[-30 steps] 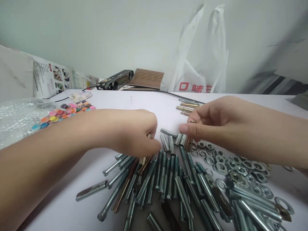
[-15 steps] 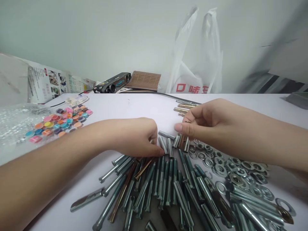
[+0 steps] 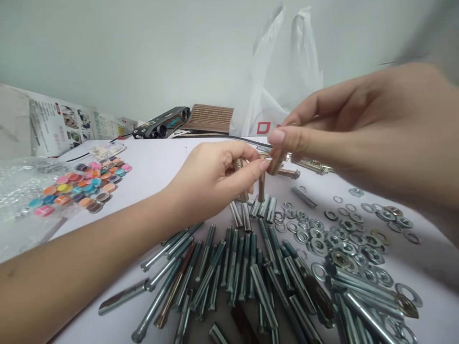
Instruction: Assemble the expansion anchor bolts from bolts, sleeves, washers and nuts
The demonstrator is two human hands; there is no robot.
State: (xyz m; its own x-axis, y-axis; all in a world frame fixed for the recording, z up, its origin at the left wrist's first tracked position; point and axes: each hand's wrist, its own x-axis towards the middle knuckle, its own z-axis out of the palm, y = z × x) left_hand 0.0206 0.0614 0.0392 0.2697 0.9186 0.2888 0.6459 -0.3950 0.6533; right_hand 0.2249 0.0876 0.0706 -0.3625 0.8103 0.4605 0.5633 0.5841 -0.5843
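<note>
My left hand (image 3: pixel 229 174) is closed, pinching a copper-coloured expansion bolt (image 3: pixel 261 186) between thumb and forefinger, its flared end downward. A second brownish metal piece (image 3: pixel 239 166) shows inside the curled fingers. Just to the right, my right hand (image 3: pixel 333 129) is raised and closed on a copper-coloured metal sleeve (image 3: pixel 276 161), tilted and close to the bolt's top; whether they touch I cannot tell. Beneath the hands lie short silver sleeves (image 3: pixel 246 217). Nearer to me spreads a fan of steel expansion bolts (image 3: pixel 229 263).
Washers and nuts (image 3: pixel 319 243) are scattered at the right, beside longer steel sleeves (image 3: pixel 369 306). Gold-coloured assembled bolts (image 3: pixel 315 166) lie partly behind my right hand. At the left are colourful discs (image 3: pixel 79 186) and clear plastic wrap (image 3: pixel 21 186). A white bag (image 3: pixel 265 105) stands behind.
My left hand has risen from the fan of bolts with a copper-coloured bolt. My right hand has lifted a copper-coloured sleeve off the row, and the two hands are now closer together.
</note>
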